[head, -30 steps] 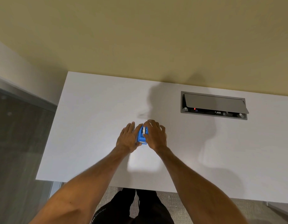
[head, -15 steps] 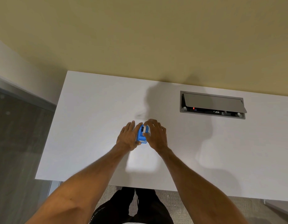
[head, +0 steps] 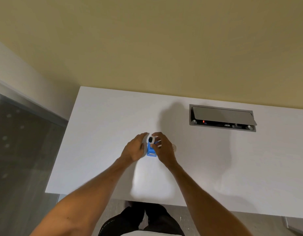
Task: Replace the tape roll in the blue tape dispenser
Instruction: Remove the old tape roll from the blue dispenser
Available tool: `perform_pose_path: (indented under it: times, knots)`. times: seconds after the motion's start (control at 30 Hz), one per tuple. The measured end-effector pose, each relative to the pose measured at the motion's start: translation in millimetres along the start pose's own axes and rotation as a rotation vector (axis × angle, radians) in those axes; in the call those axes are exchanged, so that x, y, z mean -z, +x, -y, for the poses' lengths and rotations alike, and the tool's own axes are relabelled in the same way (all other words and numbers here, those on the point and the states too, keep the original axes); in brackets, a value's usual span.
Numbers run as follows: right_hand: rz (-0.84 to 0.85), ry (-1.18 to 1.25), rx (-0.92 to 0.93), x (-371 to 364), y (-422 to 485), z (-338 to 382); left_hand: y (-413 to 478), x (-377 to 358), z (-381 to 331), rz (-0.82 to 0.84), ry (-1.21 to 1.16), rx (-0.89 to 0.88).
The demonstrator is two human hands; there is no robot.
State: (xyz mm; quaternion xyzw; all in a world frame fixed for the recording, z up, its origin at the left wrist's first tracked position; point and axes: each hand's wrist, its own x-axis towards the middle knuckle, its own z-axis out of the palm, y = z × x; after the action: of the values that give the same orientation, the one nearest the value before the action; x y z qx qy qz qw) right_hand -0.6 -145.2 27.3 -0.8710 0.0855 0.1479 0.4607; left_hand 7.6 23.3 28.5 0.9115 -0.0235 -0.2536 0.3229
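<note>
The blue tape dispenser stands on the white desk, between my two hands. My left hand presses against its left side and steadies it. My right hand is on its right side, with the fingertips pinched on a white tape roll with a dark core at the dispenser's far top end. The roll looks tilted and partly raised above the blue body. Much of the dispenser is hidden behind my fingers.
A small clear, roll-like object lies on the desk just right of my right hand. At the back right a grey cable box with an open lid is set into the desk. The desk's left edge and a glass partition lie to the left.
My right fingers have shifted onto the white roll, which now shows more above the dispenser's far end. My left hand has stayed against the left side.
</note>
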Motion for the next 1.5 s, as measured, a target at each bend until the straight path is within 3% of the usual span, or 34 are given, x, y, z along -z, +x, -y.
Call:
perform_pose_path:
  times: [0.3,0.57,0.83,1.0,1.5]
  knots:
    - [0.042,0.110,0.000,-1,-18,3,-11,5,-5,-0.022,-0.209,0.043]
    - [0.083,0.149,0.011,0,-30,5,-21,-1,-2,-0.022,-0.675,0.211]
    - [0.041,0.114,0.123,-2,-35,6,-22,7,10,0.242,-1.160,0.404]
    - [0.039,0.139,0.143,-2,-32,9,-20,10,12,0.238,-1.363,0.507]
    - [0.035,0.159,0.140,-6,-28,9,-19,5,15,0.088,-1.356,0.476]
